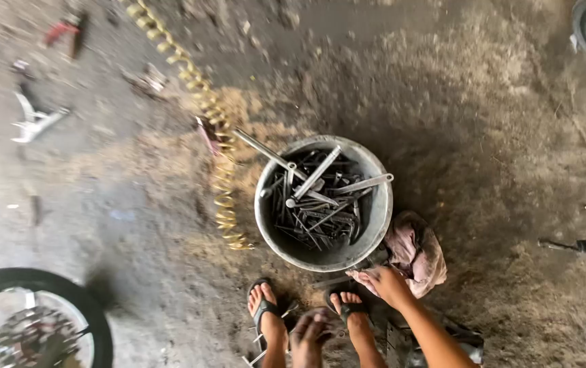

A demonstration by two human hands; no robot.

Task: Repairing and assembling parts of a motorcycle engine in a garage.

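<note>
Pink rag is touched by right hand, fingers spread, nothing gripped; rag lies just beside metal bucket of wrenches; left hand blurred, grip cannot be told.

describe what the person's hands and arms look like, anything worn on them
Both hands are bare: no gloves, rings or watch visible. The right hand continues into a bare forearm with no sleeve in view. The left hand is blurred, so finer detail cannot be told.

1 metal basin, 1 pink rag, 1 coiled hose, 2 hands
</note>
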